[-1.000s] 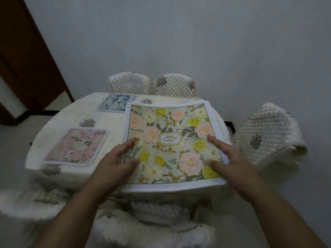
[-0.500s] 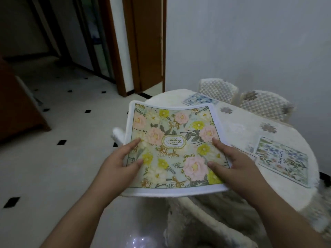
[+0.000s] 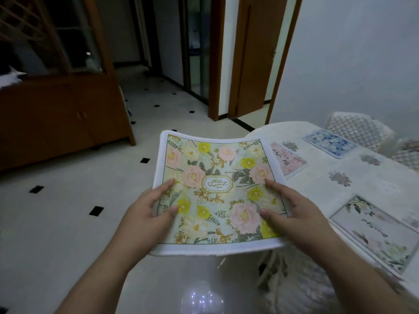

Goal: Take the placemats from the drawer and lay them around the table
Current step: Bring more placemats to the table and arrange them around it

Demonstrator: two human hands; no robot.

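Note:
I hold a floral placemat (image 3: 217, 191) with pink and yellow flowers and a white border, flat in the air over the floor, left of the table. My left hand (image 3: 147, 214) grips its left edge and my right hand (image 3: 294, 214) grips its right edge, thumbs on top. The round table (image 3: 362, 177) with a cream cloth lies to the right. On it lie a pink placemat (image 3: 288, 159), partly hidden behind the held one, a blue placemat (image 3: 331, 142) farther back, and a pale green floral placemat (image 3: 376, 232) near me.
Quilted chair backs (image 3: 356, 128) stand beyond the table by the white wall. A fringed chair cover (image 3: 294, 282) sits below the table edge. A wooden cabinet (image 3: 59, 114) stands at the left, and wooden doorframes (image 3: 249, 60) at the back. Tiled floor (image 3: 56, 211) spreads left.
My view has swung left and the table has shifted to the right side. The held placemat has moved off the tabletop and now hangs over the floor, still in both hands.

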